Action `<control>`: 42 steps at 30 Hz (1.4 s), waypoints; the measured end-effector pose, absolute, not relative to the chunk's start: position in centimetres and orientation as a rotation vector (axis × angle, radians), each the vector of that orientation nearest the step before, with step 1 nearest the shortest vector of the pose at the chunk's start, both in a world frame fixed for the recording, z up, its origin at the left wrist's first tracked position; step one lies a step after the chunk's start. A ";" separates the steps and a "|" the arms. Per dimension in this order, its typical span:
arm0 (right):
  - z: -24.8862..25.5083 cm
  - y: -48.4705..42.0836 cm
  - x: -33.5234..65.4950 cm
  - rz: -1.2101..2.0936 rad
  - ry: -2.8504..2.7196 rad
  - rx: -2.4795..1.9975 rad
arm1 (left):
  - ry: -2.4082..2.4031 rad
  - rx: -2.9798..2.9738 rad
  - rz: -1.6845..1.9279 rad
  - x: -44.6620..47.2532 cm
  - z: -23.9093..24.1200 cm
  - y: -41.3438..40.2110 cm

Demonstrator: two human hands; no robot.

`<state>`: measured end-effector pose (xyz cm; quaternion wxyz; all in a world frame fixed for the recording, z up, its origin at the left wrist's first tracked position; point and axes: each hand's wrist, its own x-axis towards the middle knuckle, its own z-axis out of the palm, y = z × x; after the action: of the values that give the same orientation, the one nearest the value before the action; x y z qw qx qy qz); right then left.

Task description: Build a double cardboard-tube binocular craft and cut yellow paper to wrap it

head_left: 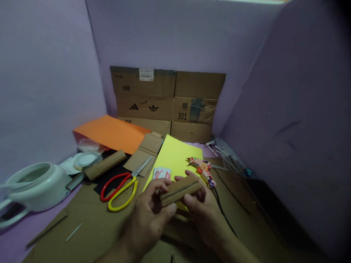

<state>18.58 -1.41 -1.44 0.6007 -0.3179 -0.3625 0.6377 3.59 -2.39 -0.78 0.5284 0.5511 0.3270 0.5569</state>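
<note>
Between my two hands is a small cardboard block (179, 190), tilted up to the right, with a dark seam along its near side. My left hand (152, 210) grips its left end between thumb and fingers. At its right end, my right hand (204, 208) closes around it, thumb on the near face. Just beyond the block lie a yellow sheet (182, 155) and a small white card with red marks (161, 172). Left of my hands rest scissors (135, 173) with one red and one yellow handle, blades apart. A colourfully patterned glue gun (203, 168) with a black cord lies to the right.
A white pot (41, 188) stands at the far left, near a cardboard roll (105, 165) and an orange sheet (112, 131). A flattened cardboard box (153, 106) leans against the back wall. Clear sticks (226, 151) lie at the back right, a dark slab (276, 204) at right.
</note>
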 end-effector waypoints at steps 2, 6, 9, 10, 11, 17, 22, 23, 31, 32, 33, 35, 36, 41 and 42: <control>-1.4 -1.2 18.7 1.468 -0.797 -0.745 | 0.800 1.312 1.297 3.7 -0.8 -2.4; -1.4 -1.0 19.2 1.426 -0.882 -0.762 | 0.838 1.340 1.234 3.6 -0.7 -2.0; -1.7 -1.0 19.4 1.361 -0.951 -0.795 | 0.898 1.366 1.199 3.6 -0.7 -1.8; -1.9 -1.1 19.3 1.345 -0.955 -0.800 | 0.908 1.363 1.193 3.6 -0.6 -1.8; -2.0 -1.1 19.3 1.338 -0.949 -0.804 | 0.914 1.362 1.187 3.6 -0.6 -1.9; -1.3 -0.1 19.6 1.318 -0.810 -0.843 | 0.964 1.571 1.178 2.2 -0.2 -1.6; -0.1 2.0 22.4 1.216 -0.593 -0.794 | 1.311 1.478 1.379 0.2 0.6 -0.1; 0.0 2.4 23.0 1.190 -0.590 -0.797 | 1.393 1.473 1.384 -0.1 0.6 0.2; -0.1 2.9 24.1 1.235 -0.625 -0.916 | 1.533 1.582 1.306 -0.8 0.1 0.5; -0.2 2.8 24.0 1.262 -0.633 -0.923 | 1.549 1.564 1.290 -0.8 0.0 0.6; -0.2 2.8 23.9 1.289 -0.640 -0.930 | 1.563 1.554 1.280 -0.7 -0.1 0.8; -0.3 2.7 23.8 1.343 -0.658 -0.948 | 1.570 1.567 1.272 -0.6 -0.4 1.1; -0.4 2.7 23.8 1.369 -0.669 -0.958 | 1.558 1.586 1.278 -0.6 -0.5 1.3; -0.3 2.7 24.3 1.426 -0.725 -0.971 | 1.439 1.884 1.130 0.6 -0.2 1.4; -0.2 2.7 24.3 1.410 -0.727 -0.970 | 1.492 1.984 1.024 1.1 0.1 1.3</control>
<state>24.33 2.66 -0.18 0.5980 -0.4183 -0.3132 0.6077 1.09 1.32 0.13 0.2260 0.7198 0.5412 0.3715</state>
